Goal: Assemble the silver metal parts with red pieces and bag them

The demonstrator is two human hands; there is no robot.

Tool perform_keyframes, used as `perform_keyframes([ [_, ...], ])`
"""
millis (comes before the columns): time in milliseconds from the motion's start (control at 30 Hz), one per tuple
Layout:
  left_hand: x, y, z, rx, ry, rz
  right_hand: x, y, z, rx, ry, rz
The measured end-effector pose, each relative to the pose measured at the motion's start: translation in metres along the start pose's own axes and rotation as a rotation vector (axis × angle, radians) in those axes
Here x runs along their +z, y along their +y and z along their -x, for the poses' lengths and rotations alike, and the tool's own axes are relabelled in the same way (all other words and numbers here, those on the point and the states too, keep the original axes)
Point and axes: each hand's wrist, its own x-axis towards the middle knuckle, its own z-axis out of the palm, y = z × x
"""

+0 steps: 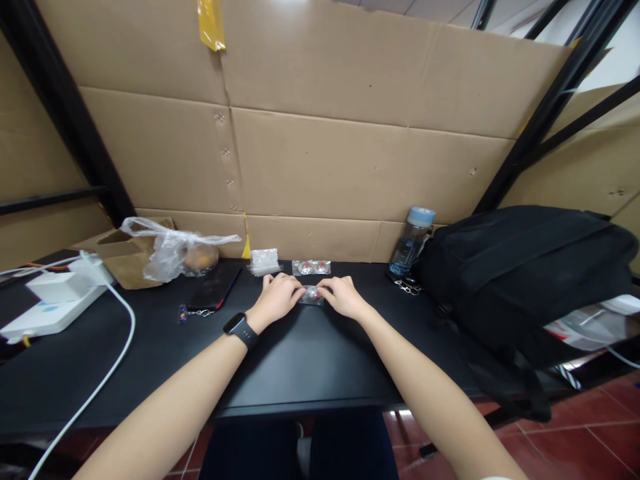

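Between my two hands, on the black table, lies a small clear plastic packet (312,294) with something round, red and silvery inside. My left hand (278,297), with a dark watch on its wrist, pinches the packet's left edge. At its right edge, the thumb and fingers of my right hand (343,295) are closed on it too. Just behind are similar clear packets (311,268) lying in a row with round silvery and red contents. Behind my left hand sits a stack of clear plastic bags (265,261).
A black phone (214,287) with a charm, a tied plastic bag (175,250), a paper bag (125,260) and a white power strip (55,307) stand left. A water bottle (411,241) and black backpack (525,280) occupy the right. A cardboard wall (320,167) closes the back.
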Motion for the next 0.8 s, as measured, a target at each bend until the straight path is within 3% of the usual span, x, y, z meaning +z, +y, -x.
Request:
perform_keyframes([
  [333, 0.003, -0.008, -0.002, -0.05, -0.041, 0.057, -0.012, 0.008, 0.004, 0.077, -0.041, -0.258],
  [500, 0.001, -0.008, -0.001, 0.018, -0.115, 0.096, -0.014, 0.014, 0.002, 0.135, -0.012, -0.395],
  [800, 0.0, -0.003, 0.0, 0.008, -0.024, 0.062, -0.024, 0.009, 0.005, 0.068, -0.035, -0.634],
])
